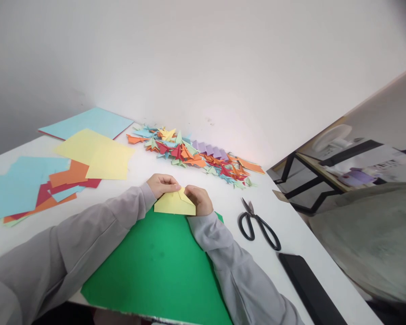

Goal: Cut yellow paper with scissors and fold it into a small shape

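A piece of yellow paper [174, 206], partly folded with a straight lower edge, is held up above the far end of a green board [159, 266]. My left hand [162, 185] pinches its top edge between thumb and fingers. On the paper's right side, my right hand [200, 198] is closed around the edge near a small folded flap. Parts of the right fingers are hidden behind the paper.
Several folded paper pieces [186, 151] lie piled along the wall. Coloured sheets [27, 180] and a large yellow sheet [104, 155] spread on the left. Open black-handled scissors [257, 221] and a black flat object [309, 286] lie on the right of the white table [253, 280].
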Available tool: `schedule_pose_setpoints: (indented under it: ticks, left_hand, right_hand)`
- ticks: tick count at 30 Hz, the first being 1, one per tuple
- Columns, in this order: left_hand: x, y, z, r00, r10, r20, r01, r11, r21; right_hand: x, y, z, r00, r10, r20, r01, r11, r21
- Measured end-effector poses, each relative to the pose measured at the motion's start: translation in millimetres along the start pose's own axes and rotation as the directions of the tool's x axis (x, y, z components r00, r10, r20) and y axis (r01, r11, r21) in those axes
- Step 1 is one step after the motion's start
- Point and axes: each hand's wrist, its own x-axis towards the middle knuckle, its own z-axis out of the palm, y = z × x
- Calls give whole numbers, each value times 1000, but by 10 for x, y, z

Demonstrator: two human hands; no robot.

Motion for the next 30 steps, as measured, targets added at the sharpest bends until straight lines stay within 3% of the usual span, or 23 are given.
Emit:
schedule_pose_setpoints:
  ticks: [3, 9, 13, 18, 22, 30]
  left_hand:
    - [-2, -7, 0, 1000, 12, 4, -12, 1000, -7]
    - [-19, 28, 22, 999, -15, -38, 16, 1000, 26]
    - [-21, 23, 1, 1000, 13, -21, -11, 995, 103]
    - [-37, 16, -35, 997, -20, 80, 4, 980, 197]
    - [-38, 27, -41, 988, -113, 110, 95, 983, 156]
    - [-7, 44, -49, 987, -135, 83, 125, 986, 111]
  right_hand:
    - [-11, -15, 0, 1000, -2, -8, 2, 1000, 4]
    - [-26, -1, 46, 984, 165, -62, -159, 983, 89]
    - [-14, 47, 44, 987, 134, -88, -128, 989, 67]
    - [-37, 78, 40, 996, 85, 3, -85, 993, 80]
    - [-54, 70, 55, 992, 127, 7, -127, 988, 83]
    - [-17, 70, 36, 984, 178, 29, -181, 974, 137]
